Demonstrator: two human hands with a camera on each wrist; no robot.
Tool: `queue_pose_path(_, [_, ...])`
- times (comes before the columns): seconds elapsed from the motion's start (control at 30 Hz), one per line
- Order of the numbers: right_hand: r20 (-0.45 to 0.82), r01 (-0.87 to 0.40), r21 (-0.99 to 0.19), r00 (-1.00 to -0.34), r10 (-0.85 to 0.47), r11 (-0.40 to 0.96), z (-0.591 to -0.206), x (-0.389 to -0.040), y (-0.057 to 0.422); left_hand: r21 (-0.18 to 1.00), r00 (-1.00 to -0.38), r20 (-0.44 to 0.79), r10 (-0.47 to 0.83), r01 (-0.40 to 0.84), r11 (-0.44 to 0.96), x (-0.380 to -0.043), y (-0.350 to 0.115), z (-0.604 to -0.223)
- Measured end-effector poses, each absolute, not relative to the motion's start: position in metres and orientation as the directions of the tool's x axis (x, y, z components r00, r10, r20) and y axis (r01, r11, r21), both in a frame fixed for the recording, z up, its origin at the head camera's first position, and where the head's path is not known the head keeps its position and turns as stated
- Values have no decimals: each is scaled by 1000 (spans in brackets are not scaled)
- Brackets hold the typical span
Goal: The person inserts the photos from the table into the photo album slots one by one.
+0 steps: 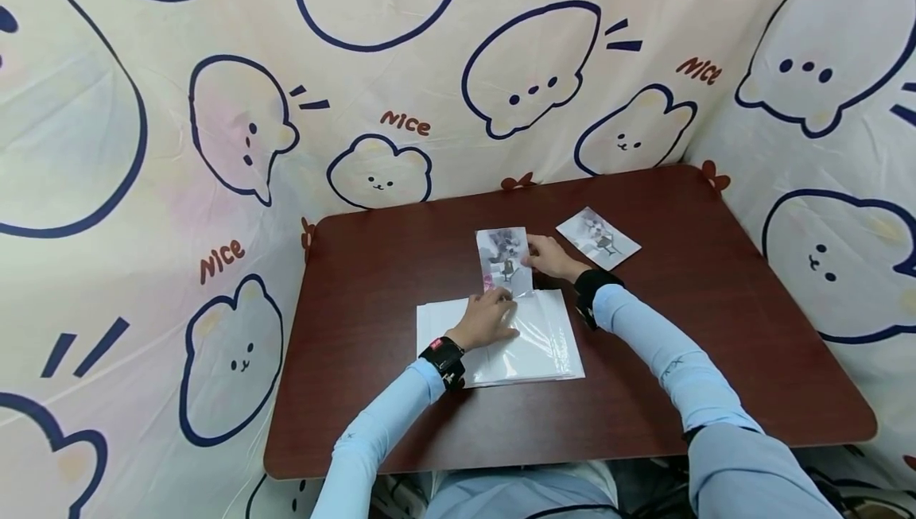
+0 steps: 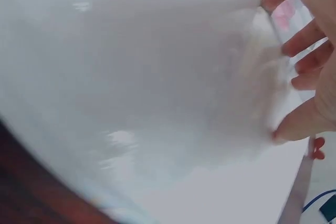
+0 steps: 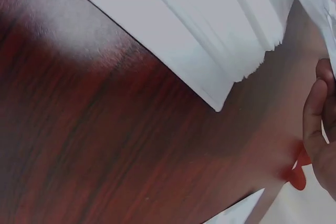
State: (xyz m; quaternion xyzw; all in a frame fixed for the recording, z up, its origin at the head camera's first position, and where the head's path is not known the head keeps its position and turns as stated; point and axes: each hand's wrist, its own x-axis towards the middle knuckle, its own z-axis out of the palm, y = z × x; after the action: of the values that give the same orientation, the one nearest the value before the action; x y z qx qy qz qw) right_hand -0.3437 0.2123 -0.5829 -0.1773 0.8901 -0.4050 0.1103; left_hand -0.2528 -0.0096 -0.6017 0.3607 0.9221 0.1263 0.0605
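Note:
A stack of white sheets and shiny clear plastic sleeves (image 1: 551, 348) lies on the table, with uneven serrated edges on some layers in the right wrist view. A printed picture card (image 1: 501, 250), grey and pink flowers above a small figure, stands at the stack's far edge. My left hand (image 1: 487, 320) rests on the stack, thumb spread from the fingers, fingertips by the card's lower end. In the left wrist view, the plastic lies under the left fingertips (image 2: 290, 50). My right hand (image 1: 553, 257) pinches the card's right edge between thumb and fingers.
A second printed card (image 1: 599, 238) lies tilted on the table, beyond my right wrist. The brown wooden table (image 1: 358, 392) has rounded corners and meets a cartoon-printed curtain (image 1: 444, 161) at the back. Black bands circle both wrists.

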Motion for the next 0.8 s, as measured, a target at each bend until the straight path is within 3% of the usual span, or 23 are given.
queue_pose_path(0.4, [-79, -282, -715, -877, -475, 639, -579, -348, 202, 530, -766, -153, 625, 470, 706, -283, -1, -576])
queue_pose_path(0.67, [-65, -310, -682, -876, -477, 662, -574, -351, 194, 421, -781, -215, 587, 468, 777, -293, -2, -574])
queue_pose_path(0.8, [-94, -306, -671, -868, -487, 675, -569, -354, 194, 433, -778, -205, 594, 473, 768, -294, -1, -570])
